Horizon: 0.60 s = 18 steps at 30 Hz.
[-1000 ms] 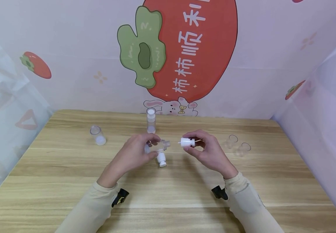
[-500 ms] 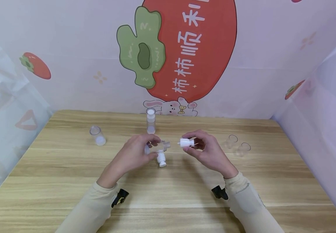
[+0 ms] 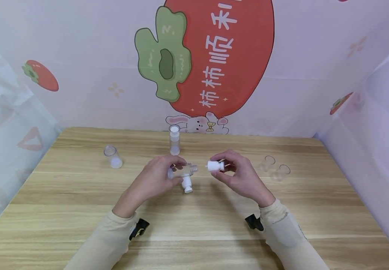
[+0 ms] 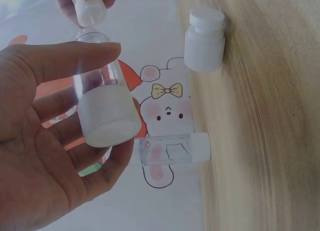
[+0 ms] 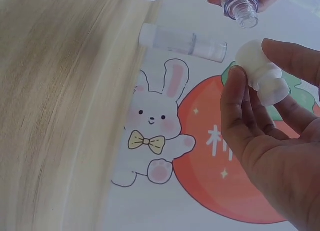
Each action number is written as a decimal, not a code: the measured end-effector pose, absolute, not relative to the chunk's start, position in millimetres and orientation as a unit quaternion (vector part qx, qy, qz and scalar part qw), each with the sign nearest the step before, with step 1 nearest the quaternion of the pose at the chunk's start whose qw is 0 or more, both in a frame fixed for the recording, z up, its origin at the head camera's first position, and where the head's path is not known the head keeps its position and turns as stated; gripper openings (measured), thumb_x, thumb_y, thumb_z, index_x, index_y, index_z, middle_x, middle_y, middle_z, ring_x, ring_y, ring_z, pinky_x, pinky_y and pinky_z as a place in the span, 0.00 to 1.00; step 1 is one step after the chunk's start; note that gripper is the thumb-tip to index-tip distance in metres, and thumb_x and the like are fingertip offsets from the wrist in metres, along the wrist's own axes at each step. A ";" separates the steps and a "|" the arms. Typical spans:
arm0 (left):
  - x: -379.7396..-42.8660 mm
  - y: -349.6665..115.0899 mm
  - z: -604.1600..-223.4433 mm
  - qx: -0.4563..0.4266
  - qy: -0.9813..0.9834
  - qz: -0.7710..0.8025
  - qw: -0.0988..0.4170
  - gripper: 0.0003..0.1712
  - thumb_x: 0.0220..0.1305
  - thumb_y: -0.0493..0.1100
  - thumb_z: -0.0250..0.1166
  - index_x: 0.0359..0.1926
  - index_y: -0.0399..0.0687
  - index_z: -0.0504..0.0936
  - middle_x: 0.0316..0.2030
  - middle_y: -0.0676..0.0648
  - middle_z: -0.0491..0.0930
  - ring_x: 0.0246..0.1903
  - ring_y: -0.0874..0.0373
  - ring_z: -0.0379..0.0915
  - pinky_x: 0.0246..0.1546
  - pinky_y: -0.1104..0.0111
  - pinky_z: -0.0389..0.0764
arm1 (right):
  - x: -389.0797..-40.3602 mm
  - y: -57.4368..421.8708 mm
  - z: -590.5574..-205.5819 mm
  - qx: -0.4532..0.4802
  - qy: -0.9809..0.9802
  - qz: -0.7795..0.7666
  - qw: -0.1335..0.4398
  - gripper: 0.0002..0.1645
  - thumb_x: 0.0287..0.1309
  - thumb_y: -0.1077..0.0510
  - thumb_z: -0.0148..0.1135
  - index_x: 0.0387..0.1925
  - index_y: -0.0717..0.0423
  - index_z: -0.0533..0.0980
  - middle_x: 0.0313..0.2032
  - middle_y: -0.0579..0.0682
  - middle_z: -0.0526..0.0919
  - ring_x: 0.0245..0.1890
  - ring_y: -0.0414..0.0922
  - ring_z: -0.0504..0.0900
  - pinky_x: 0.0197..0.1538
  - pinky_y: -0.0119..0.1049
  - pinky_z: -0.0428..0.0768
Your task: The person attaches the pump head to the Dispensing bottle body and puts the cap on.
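Note:
My left hand [image 3: 157,174] grips a small clear bottle [image 4: 102,78] with a white base, curled fingers and thumb around it. In the head view the threaded neck [image 3: 192,169] points right. Facing it, my right hand [image 3: 241,174] pinches a white pump head [image 3: 215,165] between thumb and fingers, its thin tip pointing left. A narrow gap separates tip and neck. On the table just below the left hand sits another white pump head [image 3: 187,184], which the left wrist view also shows. The fingers hide part of the bottle's body.
An assembled clear bottle with a white top [image 3: 174,140] stands upright at the back. Left of it is a clear container with a white base [image 3: 113,157]. Two transparent caps [image 3: 268,163] lie right of the right hand. A printed cloth [image 3: 90,101] hangs behind the wooden table [image 3: 201,225].
The pump head in my right hand has shifted very slightly left, toward the bottle's neck. My left hand and the things on the table look unmoved.

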<state>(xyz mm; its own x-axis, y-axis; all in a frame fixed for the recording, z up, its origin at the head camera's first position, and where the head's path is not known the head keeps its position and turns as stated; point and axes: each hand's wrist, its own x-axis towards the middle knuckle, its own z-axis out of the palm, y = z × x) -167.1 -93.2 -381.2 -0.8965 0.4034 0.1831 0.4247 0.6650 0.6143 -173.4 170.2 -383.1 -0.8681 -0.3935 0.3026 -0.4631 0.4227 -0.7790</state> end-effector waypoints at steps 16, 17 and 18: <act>-167.0 -93.5 -381.0 -0.231 -0.911 -0.342 0.014 0.21 0.55 0.34 0.77 0.51 0.43 0.86 0.44 0.46 0.86 0.42 0.51 0.81 0.44 0.57 0.80 | -171.7 167.9 -381.5 0.311 -0.858 0.397 0.098 0.19 0.53 0.66 0.76 0.47 0.55 0.82 0.44 0.43 0.81 0.41 0.40 0.79 0.45 0.40 0.84; -167.1 -93.5 -381.0 -0.231 -0.911 -0.342 0.013 0.21 0.55 0.34 0.77 0.51 0.43 0.86 0.44 0.45 0.86 0.42 0.50 0.81 0.44 0.56 0.80 | -171.6 167.8 -381.4 0.313 -0.859 0.394 0.099 0.19 0.53 0.66 0.76 0.47 0.55 0.82 0.45 0.43 0.81 0.41 0.40 0.79 0.45 0.40 0.84; -167.2 -93.5 -381.1 -0.232 -0.910 -0.343 0.012 0.21 0.55 0.34 0.77 0.51 0.43 0.86 0.44 0.45 0.86 0.43 0.50 0.81 0.45 0.56 0.80 | -171.3 167.9 -381.1 0.315 -0.859 0.391 0.101 0.19 0.53 0.66 0.76 0.47 0.55 0.82 0.45 0.43 0.81 0.42 0.39 0.79 0.45 0.39 0.84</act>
